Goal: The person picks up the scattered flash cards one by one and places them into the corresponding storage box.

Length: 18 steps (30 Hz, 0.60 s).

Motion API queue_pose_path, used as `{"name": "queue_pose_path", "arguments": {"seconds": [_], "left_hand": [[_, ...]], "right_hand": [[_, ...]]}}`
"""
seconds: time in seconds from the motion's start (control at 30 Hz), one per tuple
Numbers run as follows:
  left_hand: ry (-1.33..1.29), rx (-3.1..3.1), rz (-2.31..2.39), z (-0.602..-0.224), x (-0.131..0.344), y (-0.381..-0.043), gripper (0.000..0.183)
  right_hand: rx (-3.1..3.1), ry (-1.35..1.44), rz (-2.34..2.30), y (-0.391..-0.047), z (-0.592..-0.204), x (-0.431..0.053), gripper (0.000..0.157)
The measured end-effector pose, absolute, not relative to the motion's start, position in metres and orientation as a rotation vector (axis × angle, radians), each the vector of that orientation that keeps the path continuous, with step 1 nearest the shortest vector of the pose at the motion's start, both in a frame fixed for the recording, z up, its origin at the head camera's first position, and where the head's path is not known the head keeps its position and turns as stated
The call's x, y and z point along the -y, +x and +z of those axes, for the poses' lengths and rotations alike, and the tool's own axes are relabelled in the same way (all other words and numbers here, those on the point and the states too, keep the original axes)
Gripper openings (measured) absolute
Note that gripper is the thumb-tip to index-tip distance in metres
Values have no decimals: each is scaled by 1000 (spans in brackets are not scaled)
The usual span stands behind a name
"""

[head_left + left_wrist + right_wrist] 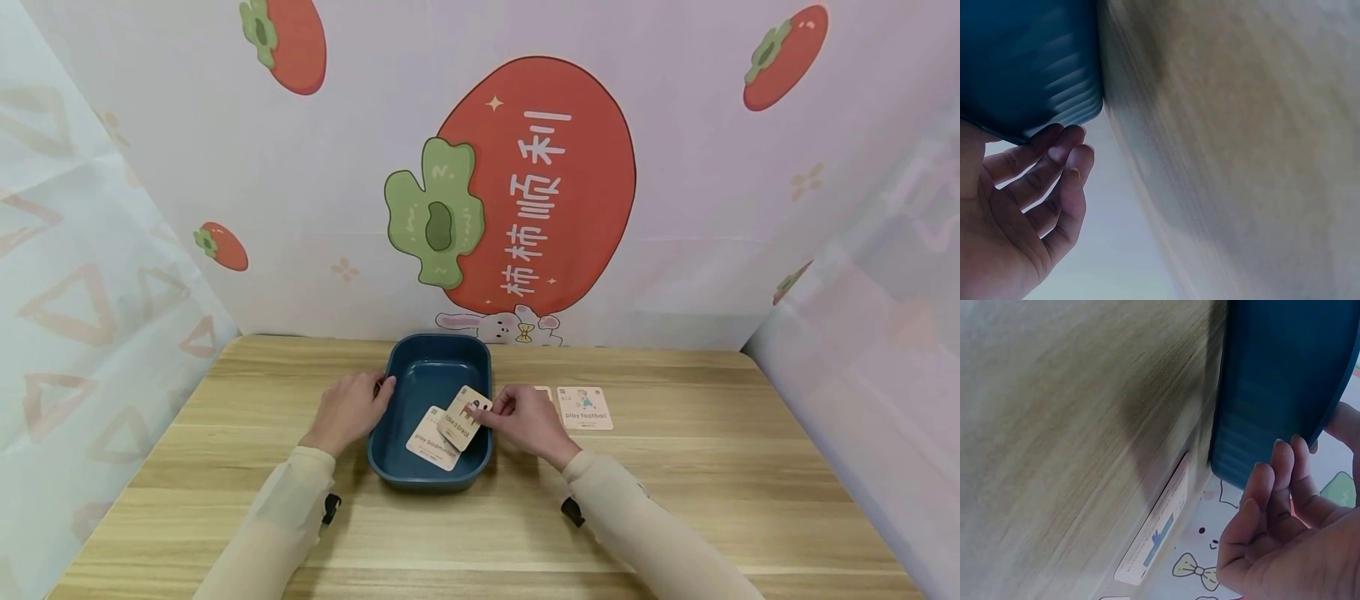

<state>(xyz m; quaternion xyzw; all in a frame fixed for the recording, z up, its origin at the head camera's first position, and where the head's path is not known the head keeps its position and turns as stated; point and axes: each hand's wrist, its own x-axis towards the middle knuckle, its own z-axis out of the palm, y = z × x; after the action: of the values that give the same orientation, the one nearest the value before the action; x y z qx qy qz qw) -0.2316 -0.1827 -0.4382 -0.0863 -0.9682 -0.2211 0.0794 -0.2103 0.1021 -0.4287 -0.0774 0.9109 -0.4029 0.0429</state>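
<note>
A dark blue rectangular tray (442,377) stands on the wooden table. My left hand (348,410) grips its left rim, thumb over the edge; in the left wrist view the other fingers (1072,187) curl beside the outer wall. Over the tray's right side, my right hand (531,421) pinches a "take a break" picture card (457,423) between thumb and fingers. Inside the tray lies a "play badminton" card (425,442), partly covered by the held card. The right wrist view shows the right fingers (1282,465) beside the tray's outer wall (1272,394).
Right of the tray, a "play football" card (585,410) lies flat on the table (690,483). Another card (544,390) beside it is mostly hidden behind my right hand. A printed backdrop (675,275) with persimmons rises at the table's far edge, and cloth hangs on both sides.
</note>
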Motion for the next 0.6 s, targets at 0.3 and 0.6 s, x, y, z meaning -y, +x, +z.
{"name": "queue_pose_path", "arguments": {"seconds": [0.3, 0.6], "left_hand": [[-250, 2888, -667, -438, 181, -232, 30], [-254, 2898, -684, -438, 182, -233, 29]], "right_hand": [[-2787, -219, -1192, -211, -428, -99, 36], [-2789, -229, -1160, -212, -429, -96, 37]]}}
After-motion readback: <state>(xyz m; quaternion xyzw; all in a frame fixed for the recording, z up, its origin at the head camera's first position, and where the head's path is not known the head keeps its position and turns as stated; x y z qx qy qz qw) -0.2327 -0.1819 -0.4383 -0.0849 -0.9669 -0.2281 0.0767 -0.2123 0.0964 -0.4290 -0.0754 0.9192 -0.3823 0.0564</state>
